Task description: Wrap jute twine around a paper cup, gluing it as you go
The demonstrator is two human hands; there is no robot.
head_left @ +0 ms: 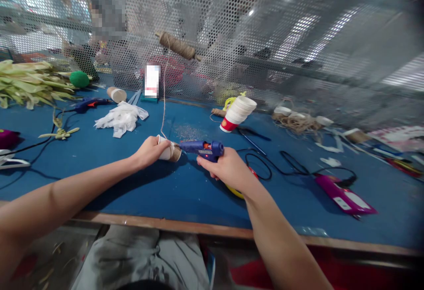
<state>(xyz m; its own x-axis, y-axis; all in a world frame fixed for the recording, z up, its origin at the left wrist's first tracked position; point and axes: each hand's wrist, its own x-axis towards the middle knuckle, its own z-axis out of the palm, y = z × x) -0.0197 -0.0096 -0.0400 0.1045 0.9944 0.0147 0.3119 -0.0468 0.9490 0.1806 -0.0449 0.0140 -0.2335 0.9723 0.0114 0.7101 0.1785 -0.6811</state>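
Note:
My left hand (150, 150) is closed around a white paper cup (169, 152) lying on its side on the blue table (185, 192). Brown twine is wound on part of the cup, and a strand runs up from it to a twine spool (177, 45) hung on the mesh panel. My right hand (227, 168) grips a blue glue gun (203, 148), its nozzle touching the cup's twine-wrapped end. The gun's black cord (265, 166) loops to the right.
A stack of paper cups (237, 112), white netting (121, 117), a second glue gun (88, 103), dried leaves (29, 82), a green ball (78, 79) and a purple packet (344, 195) lie about. Perforated mesh (265, 38) walls the back; another person works behind it.

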